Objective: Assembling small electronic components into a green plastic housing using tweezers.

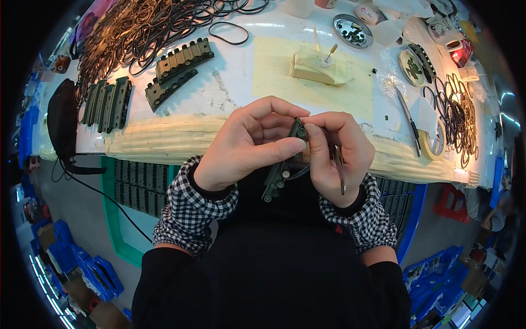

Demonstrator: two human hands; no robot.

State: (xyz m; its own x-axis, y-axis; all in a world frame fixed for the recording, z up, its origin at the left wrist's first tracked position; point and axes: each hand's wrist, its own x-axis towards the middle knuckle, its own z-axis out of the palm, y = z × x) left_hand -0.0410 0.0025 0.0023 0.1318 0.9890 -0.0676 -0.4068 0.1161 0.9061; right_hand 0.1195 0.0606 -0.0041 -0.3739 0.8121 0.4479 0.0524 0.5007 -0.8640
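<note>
Between my hands, just in front of the table edge, a long dark green plastic part [275,180] with small round wheels along its side hangs at a slant. My left hand [244,140] pinches its upper end between thumb and fingers. My right hand [346,145] meets it there, thumb and forefinger closed at the same end. A thin metal tool, perhaps tweezers [341,175], is tucked in the right palm with its tip pointing down. Below the fingers a dark ribbed strip [299,174] shows beside the part. What the fingertips press on is partly hidden.
Similar green parts [107,104] lie at the left, with more [183,59] behind them. Rubber bands [142,27] pile up at far left and right [460,112]. A yellow block [320,68], tweezers [408,118] and a tape roll [435,143] are on the table. Crates [112,219] stand below.
</note>
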